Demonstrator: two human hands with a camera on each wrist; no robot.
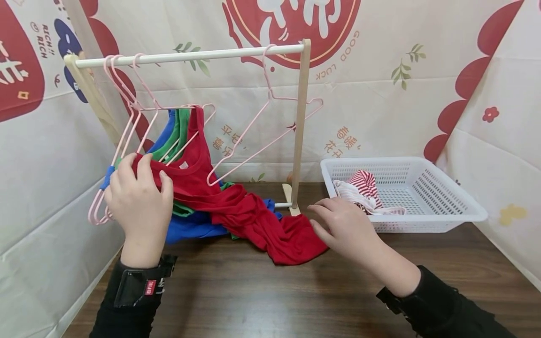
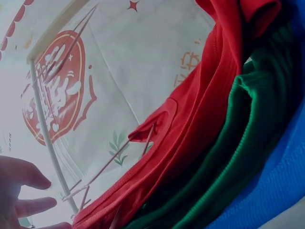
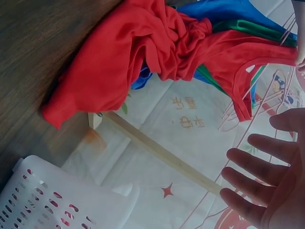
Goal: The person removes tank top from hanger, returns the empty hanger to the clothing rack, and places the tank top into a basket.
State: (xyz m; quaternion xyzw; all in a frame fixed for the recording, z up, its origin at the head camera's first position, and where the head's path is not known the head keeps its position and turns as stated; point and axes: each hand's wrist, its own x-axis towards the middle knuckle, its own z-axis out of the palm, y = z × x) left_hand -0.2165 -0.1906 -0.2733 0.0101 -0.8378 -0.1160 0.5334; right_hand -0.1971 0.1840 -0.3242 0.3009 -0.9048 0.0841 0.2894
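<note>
A red tank top (image 1: 198, 178) hangs from a pink hanger at the front of the rack's left side, its lower part bunched across the table. My left hand (image 1: 137, 199) is at its near shoulder strap, fingers spread and touching the cloth; I see no clear pinch. Behind it hang a green top (image 2: 238, 124) and a blue top (image 2: 271, 181), mostly covered. My right hand (image 1: 346, 230) hovers between the red hem and the basket, holding nothing. In the right wrist view that hand's fingers (image 3: 257, 167) are straight and spread.
The rack's white rod (image 1: 211, 54) also carries a bare pink hanger (image 1: 249, 131) near its right wooden post (image 1: 301, 122). A white basket (image 1: 427, 223) stands at the right, with red-striped and white cloth (image 1: 365, 188) inside. Printed cloth walls enclose the brown table (image 1: 253, 300).
</note>
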